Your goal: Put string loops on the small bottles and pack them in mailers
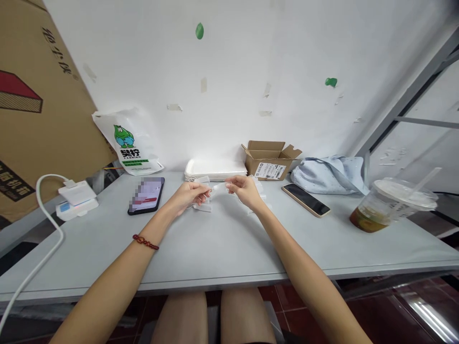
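Close together above the middle of the grey table, my left hand (pixel 190 195) and my right hand (pixel 244 191) pinch opposite ends of a small whitish, translucent strip (pixel 218 187). It is too small to tell its exact kind. Beside and partly behind my left hand lie similar pale pieces (pixel 203 207) with thin white strings. More pale, see-through pieces (pixel 260 187) show behind my right hand, which covers part of them. The fingers of both hands are closed at the tips.
Behind the hands stand a white stack (pixel 215 168) and an open cardboard box (pixel 267 165). Phones lie left (pixel 146 196) and right (pixel 305 199). A pale blue cloth bag (pixel 328 174), a lidded drink cup (pixel 380 210), a white printed bag (pixel 129 143) and a plugged charger (pixel 77 198) flank them.
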`<state>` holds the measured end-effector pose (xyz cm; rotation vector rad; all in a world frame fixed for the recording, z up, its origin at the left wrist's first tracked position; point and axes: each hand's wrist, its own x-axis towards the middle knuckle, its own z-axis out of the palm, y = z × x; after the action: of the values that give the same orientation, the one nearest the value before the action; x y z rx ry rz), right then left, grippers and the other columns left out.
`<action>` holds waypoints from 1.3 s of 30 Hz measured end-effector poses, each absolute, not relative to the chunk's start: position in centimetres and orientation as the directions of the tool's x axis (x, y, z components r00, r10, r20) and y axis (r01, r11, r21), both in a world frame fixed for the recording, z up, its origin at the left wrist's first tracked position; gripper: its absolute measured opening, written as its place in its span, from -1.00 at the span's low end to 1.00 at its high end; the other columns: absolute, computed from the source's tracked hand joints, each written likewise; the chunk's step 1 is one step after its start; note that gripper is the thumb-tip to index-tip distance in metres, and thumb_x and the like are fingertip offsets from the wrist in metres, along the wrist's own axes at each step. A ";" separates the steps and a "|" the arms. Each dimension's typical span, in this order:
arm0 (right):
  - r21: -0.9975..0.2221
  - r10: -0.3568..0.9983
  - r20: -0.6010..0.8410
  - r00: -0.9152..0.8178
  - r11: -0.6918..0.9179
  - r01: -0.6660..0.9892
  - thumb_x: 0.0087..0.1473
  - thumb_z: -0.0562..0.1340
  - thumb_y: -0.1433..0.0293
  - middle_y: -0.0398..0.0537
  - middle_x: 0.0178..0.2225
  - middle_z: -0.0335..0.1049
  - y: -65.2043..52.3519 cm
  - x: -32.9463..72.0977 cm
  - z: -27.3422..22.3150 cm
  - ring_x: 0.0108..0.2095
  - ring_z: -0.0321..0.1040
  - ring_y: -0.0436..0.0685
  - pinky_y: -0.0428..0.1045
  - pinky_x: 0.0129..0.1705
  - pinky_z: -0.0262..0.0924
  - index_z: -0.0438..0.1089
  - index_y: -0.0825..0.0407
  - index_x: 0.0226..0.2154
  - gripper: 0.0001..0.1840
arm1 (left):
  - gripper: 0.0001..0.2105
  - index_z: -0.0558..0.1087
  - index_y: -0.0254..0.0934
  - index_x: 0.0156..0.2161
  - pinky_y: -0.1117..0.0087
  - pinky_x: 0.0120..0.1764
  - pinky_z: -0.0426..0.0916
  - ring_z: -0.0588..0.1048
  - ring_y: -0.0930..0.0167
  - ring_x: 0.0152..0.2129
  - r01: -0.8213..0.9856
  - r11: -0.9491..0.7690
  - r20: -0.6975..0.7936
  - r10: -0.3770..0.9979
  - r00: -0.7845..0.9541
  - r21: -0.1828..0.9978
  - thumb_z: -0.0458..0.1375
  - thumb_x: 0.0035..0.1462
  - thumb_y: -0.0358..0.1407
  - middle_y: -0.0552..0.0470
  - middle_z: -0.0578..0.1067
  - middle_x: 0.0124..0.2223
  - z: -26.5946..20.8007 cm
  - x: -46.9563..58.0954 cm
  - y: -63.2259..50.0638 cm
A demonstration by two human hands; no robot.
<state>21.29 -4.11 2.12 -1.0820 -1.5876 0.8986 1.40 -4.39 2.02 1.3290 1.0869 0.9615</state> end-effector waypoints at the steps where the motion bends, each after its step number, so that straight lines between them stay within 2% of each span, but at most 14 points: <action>1: -0.918 0.941 0.313 -0.128 0.334 0.213 -0.13 0.23 0.37 -0.18 -0.63 0.32 -4.1 21.3 2.1 -0.56 0.32 0.00 -0.05 -0.43 0.24 0.45 0.11 -0.39 -0.80 | -0.76 0.50 -0.39 -0.49 0.47 -0.54 0.21 0.33 0.54 -0.64 0.075 0.027 -0.045 0.967 0.252 0.997 0.30 -0.14 -0.20 0.02 0.44 -0.52 1.9 1.4 -4.3; 8: -0.925 0.943 0.305 -0.134 0.327 0.194 -0.14 0.22 0.39 -0.18 -0.63 0.32 -4.0 21.3 1.8 -0.56 0.32 0.01 -0.05 -0.42 0.24 0.42 0.11 -0.42 -0.83 | -0.80 0.51 -0.38 -0.52 0.46 -0.55 0.20 0.31 0.54 -0.66 0.035 -0.011 0.003 0.972 0.234 0.999 0.32 -0.20 -0.25 0.03 0.43 -0.56 1.6 1.9 -4.5; 23: -0.907 0.928 0.350 -0.130 0.370 0.200 -0.15 0.21 0.40 -0.15 -0.63 0.35 -4.3 21.2 1.8 -0.57 0.31 0.02 -0.04 -0.43 0.21 0.46 0.10 -0.42 -0.83 | -0.81 0.49 -0.39 -0.58 0.41 -0.50 0.26 0.34 0.52 -0.65 -0.020 0.052 -0.045 0.959 0.281 0.998 0.32 -0.18 -0.26 0.00 0.43 -0.54 2.1 1.8 -4.8; 28: -0.915 0.922 0.361 -0.136 0.379 0.141 -0.17 0.24 0.40 -0.17 -0.63 0.36 -4.2 21.5 2.2 -0.57 0.29 -0.02 -0.04 -0.41 0.24 0.46 0.12 -0.43 -0.83 | -0.80 0.50 -0.41 -0.51 0.42 -0.44 0.30 0.36 0.52 -0.61 -0.076 0.062 -0.036 0.952 0.305 0.995 0.31 -0.14 -0.26 0.00 0.44 -0.49 1.9 1.7 -4.7; 31: -0.921 0.924 0.362 -0.121 0.375 0.106 -0.18 0.26 0.40 -0.16 -0.60 0.38 -3.9 21.8 2.4 -0.57 0.30 -0.03 -0.05 -0.40 0.25 0.46 0.12 -0.42 -0.83 | -0.74 0.51 -0.41 -0.45 0.42 -0.43 0.32 0.39 0.50 -0.56 -0.118 0.053 -0.016 0.955 0.297 0.992 0.28 -0.06 -0.18 -0.03 0.46 -0.45 1.6 1.8 -4.5; 34: -0.920 0.925 0.362 -0.117 0.374 0.114 -0.16 0.25 0.42 -0.17 -0.62 0.37 -3.9 21.8 2.4 -0.57 0.31 -0.03 -0.05 -0.40 0.24 0.45 0.12 -0.42 -0.85 | -0.72 0.49 -0.39 -0.46 0.42 -0.45 0.31 0.38 0.49 -0.57 -0.107 0.025 0.005 0.963 0.270 0.994 0.26 -0.04 -0.14 0.00 0.43 -0.49 1.4 2.0 -4.4; 39: -0.897 0.914 0.360 -0.186 0.394 0.201 -0.09 0.25 0.39 -0.12 -0.55 0.42 -3.9 22.2 2.5 -0.50 0.37 0.02 -0.04 -0.38 0.24 0.45 0.12 -0.36 -0.82 | -0.77 0.46 -0.37 -0.53 0.45 -0.49 0.27 0.33 0.53 -0.64 -0.008 -0.048 0.048 0.974 0.220 0.999 0.30 -0.15 -0.21 0.07 0.40 -0.55 1.7 1.8 -4.3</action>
<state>22.16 -3.88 2.51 -0.9999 -1.6482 0.8890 1.76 -4.31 1.72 1.3392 1.0192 1.0793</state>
